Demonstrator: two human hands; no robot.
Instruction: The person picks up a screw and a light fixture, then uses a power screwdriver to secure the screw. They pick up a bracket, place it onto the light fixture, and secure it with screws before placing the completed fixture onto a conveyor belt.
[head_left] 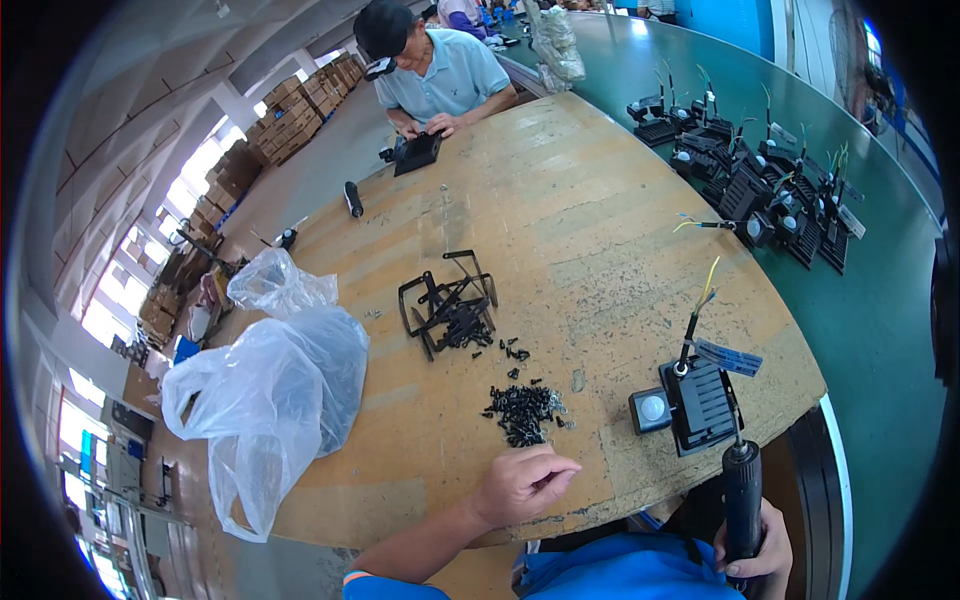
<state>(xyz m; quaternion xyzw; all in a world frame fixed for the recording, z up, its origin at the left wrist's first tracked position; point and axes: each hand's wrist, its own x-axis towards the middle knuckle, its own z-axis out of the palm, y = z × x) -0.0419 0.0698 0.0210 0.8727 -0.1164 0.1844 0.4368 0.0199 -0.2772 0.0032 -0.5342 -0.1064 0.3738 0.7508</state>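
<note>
My right hand [768, 548] is wrapped round a black electric screwdriver [742, 500], held upright at the table's near right edge. Its bit reaches up to the edge of a black finned floodlight [702, 405], which lies with its ribbed back up. A square sensor with a white dome [652, 408] sits at the light's left side, and a cable with yellow-green and other wire ends [697, 318] rises from it, carrying a label tag. My left hand [525, 484] is closed just in front of a pile of small black screws [522, 412]; whatever its fingers hold is hidden.
Black brackets [450, 305] lie heaped mid-table. Clear plastic bags [280, 375] cover the left edge. Several floodlights [760, 190] crowd the green conveyor [885, 330] at right. Across the table [560, 180], a co-worker [440, 75] handles another light [417, 152], near a loose screwdriver [353, 199].
</note>
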